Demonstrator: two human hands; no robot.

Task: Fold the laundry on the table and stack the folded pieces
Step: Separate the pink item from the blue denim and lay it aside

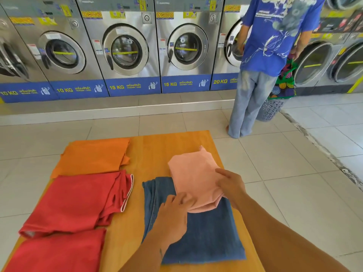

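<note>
A folded pink cloth (193,174) lies on the far end of a folded blue denim piece (202,232) at the right of the wooden table (149,152). My right hand (229,183) grips the pink cloth's right edge. My left hand (172,216) rests on the denim with its fingertips on the pink cloth's near edge. At the left lie an orange garment (92,156), a red shirt (78,201) and another red piece (59,252), one behind the other.
A person in a blue shirt (275,36) stands at the washing machines (125,48) beyond the table, beside a grey laundry basket (269,110). White tiled floor (294,173) surrounds the table.
</note>
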